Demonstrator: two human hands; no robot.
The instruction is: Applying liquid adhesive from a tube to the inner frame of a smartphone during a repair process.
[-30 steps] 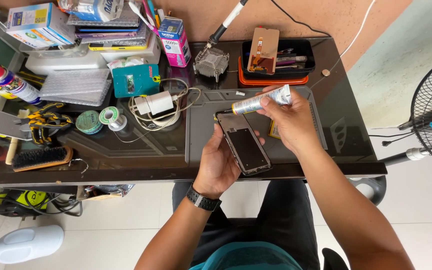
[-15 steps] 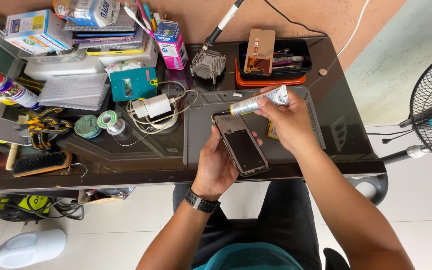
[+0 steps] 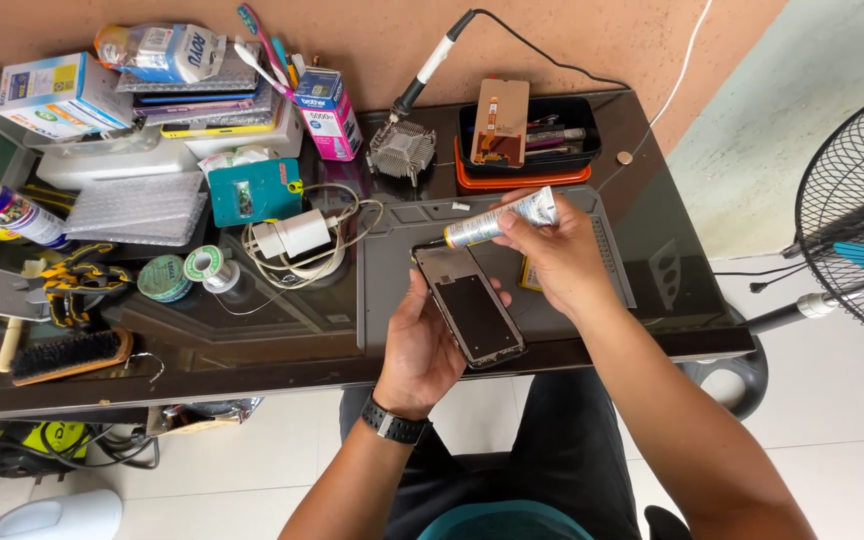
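My left hand cradles an opened phone frame, dark inside with a grey rim, tilted over the near edge of the grey work mat. My right hand grips a small glue tube with a white and yellow body. The tube's black nozzle touches the top left corner of the phone frame. A black watch sits on my left wrist.
A black tray at the back holds a phone screen part and tools. A soldering iron rests on a coil stand. A white charger, solder spool, brush, boxes and a spray can crowd the left. A fan stands right.
My view has shifted slightly. The tube's nozzle stays at the top left corner of the phone frame, and both hands keep their hold.
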